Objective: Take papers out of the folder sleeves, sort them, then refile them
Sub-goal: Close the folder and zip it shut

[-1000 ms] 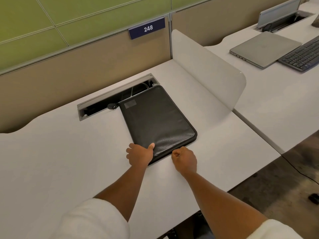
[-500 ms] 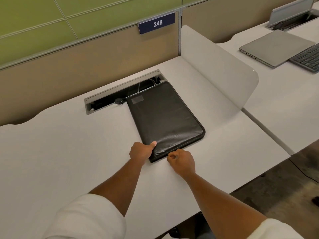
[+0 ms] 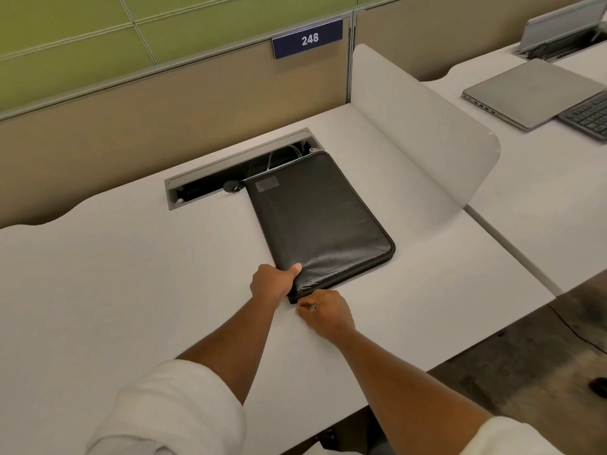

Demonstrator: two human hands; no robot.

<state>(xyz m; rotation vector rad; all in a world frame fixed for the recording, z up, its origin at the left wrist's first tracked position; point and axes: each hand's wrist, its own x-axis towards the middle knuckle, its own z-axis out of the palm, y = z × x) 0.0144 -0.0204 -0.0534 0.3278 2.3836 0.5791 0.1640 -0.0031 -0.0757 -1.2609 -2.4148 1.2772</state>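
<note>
A closed black leather zip folder (image 3: 318, 218) lies flat on the white desk (image 3: 115, 290), its far end reaching over the cable slot. My left hand (image 3: 272, 282) grips the folder's near left corner, thumb on top of the cover. My right hand (image 3: 325, 310) is pinched at the folder's near edge, right beside the left hand, on what looks like the zip pull; the pull itself is hidden by my fingers. No papers are in view.
An open cable slot (image 3: 210, 185) is set into the desk behind the folder. A white curved divider (image 3: 423, 126) stands to the right. Beyond it, a closed grey laptop (image 3: 528, 93) and a dark keyboard (image 3: 588, 116). The desk's front edge runs at the lower right.
My right hand has slid left along the folder's near edge, from the middle to the near left corner. The left hand has kept its grip on that corner.
</note>
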